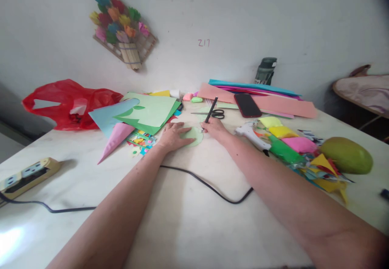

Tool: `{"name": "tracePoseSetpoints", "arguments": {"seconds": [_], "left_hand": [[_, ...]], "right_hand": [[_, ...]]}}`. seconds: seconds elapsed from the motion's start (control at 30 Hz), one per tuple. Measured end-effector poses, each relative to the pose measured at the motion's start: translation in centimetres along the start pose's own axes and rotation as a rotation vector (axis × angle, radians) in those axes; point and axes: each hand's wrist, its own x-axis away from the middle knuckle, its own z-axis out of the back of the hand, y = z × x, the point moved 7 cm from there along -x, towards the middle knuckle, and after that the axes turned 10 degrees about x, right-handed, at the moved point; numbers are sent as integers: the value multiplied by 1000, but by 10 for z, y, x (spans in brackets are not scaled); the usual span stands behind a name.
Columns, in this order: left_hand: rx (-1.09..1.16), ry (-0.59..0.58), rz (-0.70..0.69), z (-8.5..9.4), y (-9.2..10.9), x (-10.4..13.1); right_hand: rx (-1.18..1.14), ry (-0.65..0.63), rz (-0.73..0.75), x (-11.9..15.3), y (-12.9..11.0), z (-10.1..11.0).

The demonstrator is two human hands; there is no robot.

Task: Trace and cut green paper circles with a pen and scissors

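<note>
A rounded light green paper piece (pixel 193 135) lies on the pale table (pixel 194 228). My left hand (pixel 174 136) rests on the left part of this paper with its fingers spread. In my right hand (pixel 214 127) a black pen (pixel 211 110) is held, tilted, its tip at the paper's right edge. Black-handled scissors (pixel 217 114) lie just behind the pen. To the left of my left hand are small colored paper scraps (pixel 141 141), a pink paper cone (pixel 117 138) and green paper sheets (pixel 148 111).
At the left are a red plastic bag (pixel 69 103) and a power strip (pixel 28 175). A black cable (pixel 209 186) crosses the front. On the right lie a phone (pixel 247 105), a white glue gun (pixel 253 135), colored packets (pixel 284 133) and a green fruit (pixel 346 155). Paper sheets (pixel 282 103) lie behind.
</note>
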Motion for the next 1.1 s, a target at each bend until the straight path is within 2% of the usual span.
{"name": "tracePoseSetpoints", "arguments": {"seconds": [0.37, 0.53, 0.6, 0.67, 0.77, 0.83, 1.0, 1.1], "left_hand": [[-76, 9, -35, 1, 6, 3], [-139, 18, -133, 8, 12, 4], [-103, -48, -250, 7, 17, 5], [-50, -166, -362, 3, 22, 8], [-17, -292, -386, -5, 26, 13], [-59, -255, -336, -5, 31, 14], [-265, 17, -84, 8, 50, 17], [-289, 93, -2, 17, 51, 18]], "right_hand": [[-16, 26, 22, 0, 0, 4], [-105, 65, -1, 7, -2, 8], [-175, 93, -9, 10, -4, 11], [-243, 125, -7, 11, -4, 14], [-320, 184, 31, 10, -3, 17], [-336, 213, 65, 8, -2, 17], [-340, 257, 100, 3, 4, 14], [-305, 244, 75, 0, 8, 11]]}}
